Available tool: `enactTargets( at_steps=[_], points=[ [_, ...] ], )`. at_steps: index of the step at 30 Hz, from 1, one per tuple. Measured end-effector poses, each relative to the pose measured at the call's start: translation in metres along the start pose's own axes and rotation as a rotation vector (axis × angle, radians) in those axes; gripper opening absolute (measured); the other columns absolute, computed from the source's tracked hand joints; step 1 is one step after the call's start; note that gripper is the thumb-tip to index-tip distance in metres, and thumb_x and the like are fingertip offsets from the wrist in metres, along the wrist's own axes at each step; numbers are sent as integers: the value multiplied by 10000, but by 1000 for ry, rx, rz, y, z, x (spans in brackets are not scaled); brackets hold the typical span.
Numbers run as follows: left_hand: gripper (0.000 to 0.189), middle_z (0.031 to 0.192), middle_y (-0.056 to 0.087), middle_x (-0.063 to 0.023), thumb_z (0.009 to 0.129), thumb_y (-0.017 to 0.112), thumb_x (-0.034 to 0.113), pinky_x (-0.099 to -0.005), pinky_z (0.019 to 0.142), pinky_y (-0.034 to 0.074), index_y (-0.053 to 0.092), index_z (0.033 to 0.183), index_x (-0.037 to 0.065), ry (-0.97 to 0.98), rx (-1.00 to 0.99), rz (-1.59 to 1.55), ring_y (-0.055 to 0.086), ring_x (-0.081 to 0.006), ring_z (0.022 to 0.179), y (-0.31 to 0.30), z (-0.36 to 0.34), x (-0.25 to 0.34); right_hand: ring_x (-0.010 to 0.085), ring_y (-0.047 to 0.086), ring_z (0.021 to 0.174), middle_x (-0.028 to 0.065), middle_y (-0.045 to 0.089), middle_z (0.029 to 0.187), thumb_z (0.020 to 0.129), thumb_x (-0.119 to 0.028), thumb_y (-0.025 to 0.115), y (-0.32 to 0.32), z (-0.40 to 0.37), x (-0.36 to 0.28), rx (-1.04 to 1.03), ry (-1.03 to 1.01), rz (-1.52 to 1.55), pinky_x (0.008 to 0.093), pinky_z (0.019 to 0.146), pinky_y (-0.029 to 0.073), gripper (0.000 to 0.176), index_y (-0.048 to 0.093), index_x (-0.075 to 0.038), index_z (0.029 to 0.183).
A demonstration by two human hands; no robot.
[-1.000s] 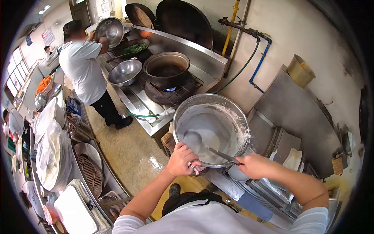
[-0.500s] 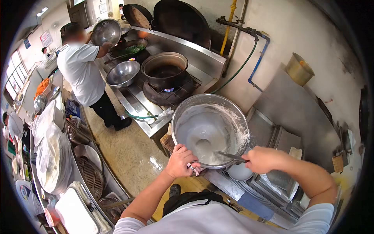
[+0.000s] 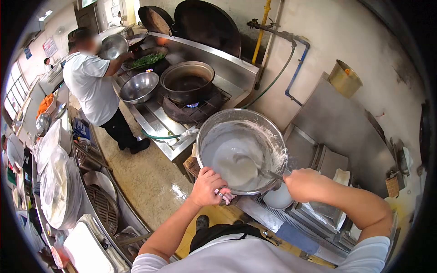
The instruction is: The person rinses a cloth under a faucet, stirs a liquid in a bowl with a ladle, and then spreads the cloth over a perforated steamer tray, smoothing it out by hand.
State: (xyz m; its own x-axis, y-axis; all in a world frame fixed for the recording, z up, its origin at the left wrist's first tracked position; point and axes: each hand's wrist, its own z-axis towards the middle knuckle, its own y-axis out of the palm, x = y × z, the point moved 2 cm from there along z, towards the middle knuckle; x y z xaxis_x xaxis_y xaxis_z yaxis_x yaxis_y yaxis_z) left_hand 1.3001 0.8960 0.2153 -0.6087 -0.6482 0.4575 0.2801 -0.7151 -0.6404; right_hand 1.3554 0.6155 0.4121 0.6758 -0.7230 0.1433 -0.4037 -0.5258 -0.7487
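Note:
A large steel pot [image 3: 285, 159] stands before me, holding a white, batter-like liquid [image 3: 227, 157] with dry powder stuck on its inner wall. At the near left of the rim, my left hand [image 3: 208, 187] is closed on the pot, with a pale pinkish cloth [image 3: 226, 197] under its fingers. My right hand [image 3: 305, 184] grips the handle of a metal ladle [image 3: 271, 174] over the right rim. The ladle's bowl end is partly sunk in the white liquid.
Beyond the pot, a dark pot [image 3: 187, 93] sits on a lit burner beside a steel bowl [image 3: 139, 87]. A co-worker [image 3: 93, 82] stands at a wok [image 3: 148, 59] of greens. Left is a crowded counter with a plastic-wrapped stack [image 3: 59, 191]; right, a steel panel [image 3: 341, 132].
The ladle's bowl end has shifted slightly right and up through the liquid. My left hand stays on the rim. The co-worker's steel bowl has moved lower.

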Motion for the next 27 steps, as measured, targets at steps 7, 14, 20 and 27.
enactTargets(
  at_steps=[7,14,20,27],
  points=[
    [179,807,625,-47,743,842,240,-478,1011,417,747,855,138,-7,3,-18,590,-299,885,-4,1,2,418,759,850,265,752,918,929,-126,581,38,21,-39,202,25,167,528,748,608,407,672,-9,1308],
    [186,806,647,-38,756,857,254,-461,1000,436,749,847,134,-4,9,-19,601,-283,856,-8,4,4,326,782,779,201,765,858,880,-112,623,62,24,-6,410,39,-111,442,658,620,475,654,27,1333],
    [189,797,650,-31,759,861,256,-461,1005,451,745,843,132,-12,9,-10,608,-273,843,-9,5,7,352,779,785,183,770,858,843,-89,651,11,-7,-1,236,-136,-179,449,661,625,287,751,21,1088],
    [190,799,643,-32,748,863,248,-464,1036,435,750,858,143,-25,-9,-13,600,-274,855,-8,3,8,350,769,937,218,757,988,827,-53,686,-2,-4,-17,399,-64,351,443,819,620,222,763,15,1024]
  ],
)
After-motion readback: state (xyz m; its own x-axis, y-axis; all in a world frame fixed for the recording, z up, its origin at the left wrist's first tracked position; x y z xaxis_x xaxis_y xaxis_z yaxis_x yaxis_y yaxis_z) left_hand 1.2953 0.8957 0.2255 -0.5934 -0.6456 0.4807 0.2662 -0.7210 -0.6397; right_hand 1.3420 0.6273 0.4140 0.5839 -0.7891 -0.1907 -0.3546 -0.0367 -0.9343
